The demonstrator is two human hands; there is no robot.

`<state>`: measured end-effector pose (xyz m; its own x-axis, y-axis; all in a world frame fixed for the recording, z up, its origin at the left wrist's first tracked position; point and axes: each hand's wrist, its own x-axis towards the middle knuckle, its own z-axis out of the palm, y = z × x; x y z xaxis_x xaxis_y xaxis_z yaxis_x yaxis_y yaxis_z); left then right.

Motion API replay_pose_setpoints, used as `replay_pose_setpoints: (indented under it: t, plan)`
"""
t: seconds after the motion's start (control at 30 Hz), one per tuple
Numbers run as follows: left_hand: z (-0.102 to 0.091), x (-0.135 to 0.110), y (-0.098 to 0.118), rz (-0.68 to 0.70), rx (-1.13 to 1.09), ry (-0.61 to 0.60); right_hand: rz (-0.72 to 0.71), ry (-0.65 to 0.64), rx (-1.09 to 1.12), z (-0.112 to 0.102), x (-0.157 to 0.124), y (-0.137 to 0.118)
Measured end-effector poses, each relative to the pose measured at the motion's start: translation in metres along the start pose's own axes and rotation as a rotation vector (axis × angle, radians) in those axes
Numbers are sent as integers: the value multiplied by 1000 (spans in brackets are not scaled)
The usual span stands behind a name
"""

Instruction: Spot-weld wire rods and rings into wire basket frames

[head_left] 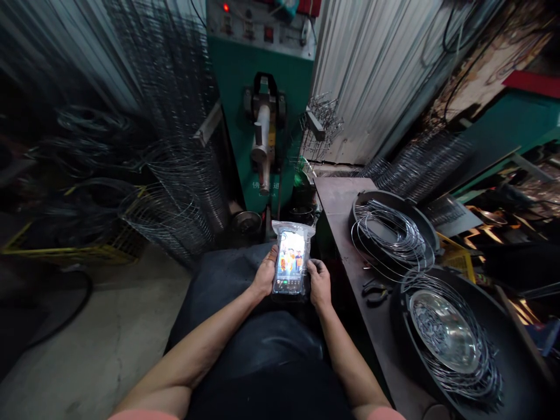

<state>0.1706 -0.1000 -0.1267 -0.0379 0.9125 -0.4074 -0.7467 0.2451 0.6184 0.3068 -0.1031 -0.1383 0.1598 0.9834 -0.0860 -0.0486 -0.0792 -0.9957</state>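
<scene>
The left hand (pixel 265 274) and right hand (pixel 319 284) hold a phone (pixel 289 261) in a clear plastic pouch (pixel 304 245) above the lap, fingers (pixel 312 267) closed on its edges. Wire rings (pixel 387 239) lie in a black pan (pixel 371 196) on the tabletop (pixel 339 198), well to the right.

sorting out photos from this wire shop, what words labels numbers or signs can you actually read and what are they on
"佛": first of the white characters low on the green machine; the rest are too blurred to read.
Control panel labels: too small to read.
Phone screen inside the clear plastic pouch: too blurred to read.
</scene>
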Motion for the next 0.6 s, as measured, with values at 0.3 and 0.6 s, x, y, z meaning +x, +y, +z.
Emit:
replay_pose_setpoints:
  t: [0.3,0.6]
  plan:
    - [-5,4,-3,-2,21,-13,-15,13,30,0,1,4]
    - [0,-1,0,-18,-3,18,-21,0,21,0,0,4]
